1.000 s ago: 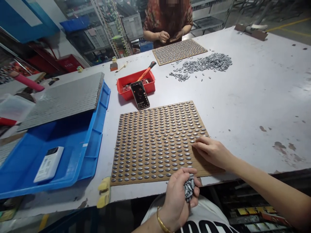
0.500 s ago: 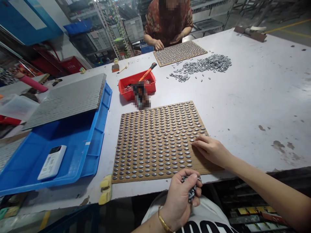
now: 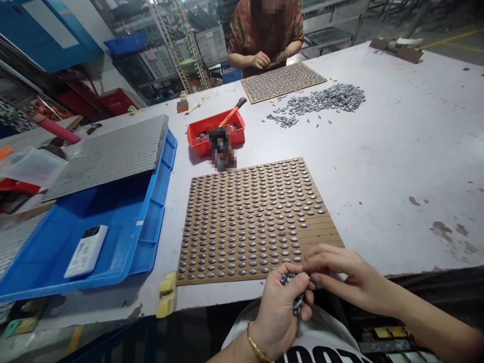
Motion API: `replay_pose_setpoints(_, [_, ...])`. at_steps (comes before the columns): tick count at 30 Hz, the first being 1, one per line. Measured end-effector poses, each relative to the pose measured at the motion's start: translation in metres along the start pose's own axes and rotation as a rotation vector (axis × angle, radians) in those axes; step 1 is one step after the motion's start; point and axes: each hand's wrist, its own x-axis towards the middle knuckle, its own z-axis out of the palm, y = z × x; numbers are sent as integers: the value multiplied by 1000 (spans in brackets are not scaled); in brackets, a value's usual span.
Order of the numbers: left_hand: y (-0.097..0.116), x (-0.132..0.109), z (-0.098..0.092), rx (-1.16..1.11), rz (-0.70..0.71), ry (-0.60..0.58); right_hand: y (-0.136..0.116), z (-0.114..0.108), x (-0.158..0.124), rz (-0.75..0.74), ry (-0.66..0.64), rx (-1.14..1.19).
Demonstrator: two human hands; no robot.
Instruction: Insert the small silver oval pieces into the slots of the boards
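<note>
My left hand (image 3: 278, 307) is curled around a clump of small grey metal oval pieces (image 3: 298, 304), low in front of my body. Right beside it, the fingertips of my right hand (image 3: 346, 275) are drawn together at the left hand's fingers; whatever they pinch is hidden. Just beyond both hands lies a brown cardboard sheet (image 3: 321, 236) with grooved lines. Rows of the same pointed oval pieces (image 3: 242, 217) cover most of it. At its near right part bare grooves show, partly behind my right hand.
A loose pile of ovals (image 3: 328, 98) lies farther back, beside another filled sheet (image 3: 283, 83) where a co-worker (image 3: 266, 35) stands. A red bin (image 3: 196, 143) holds an orange-handled tool. On the left, a blue crate (image 3: 151, 237) contains a white device (image 3: 86, 252); a yellow clamp (image 3: 166, 295) sits at the table edge.
My right hand has come back from the sheet's right side to my left hand. The left hand keeps its clump. Across the table, the co-worker's hand has lifted off the far sheet.
</note>
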Motion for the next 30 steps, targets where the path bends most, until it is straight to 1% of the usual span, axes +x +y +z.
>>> replay_pose_setpoints(2, [-1,1,-1,-11,7,0,-5,4,-1,16,-14,42])
replay_pose_setpoints(5, [-1,3,-3,-3,20,9,-4,9,-3,45,0,57])
replay_pose_setpoints(9, [0,2,-5,-1,35,16,-1,14,-4,-11,4,52])
replay_pose_setpoints(12, [1,1,-5,23,12,15,-2,15,-5,-51,24,21])
replay_pose_setpoints(17, [1,0,-4,63,-2,22,-1,14,-8,-65,36,-85])
replay_pose_setpoints(23, [0,1,-3,31,-30,27,-3,14,-12,-79,37,-141])
replay_pose_setpoints(26, [1,2,-2,-13,-44,40,-1,11,-13,-84,83,-154])
replay_pose_setpoints(30, [2,1,-1,-8,-60,25,8,5,-14,-33,169,-175])
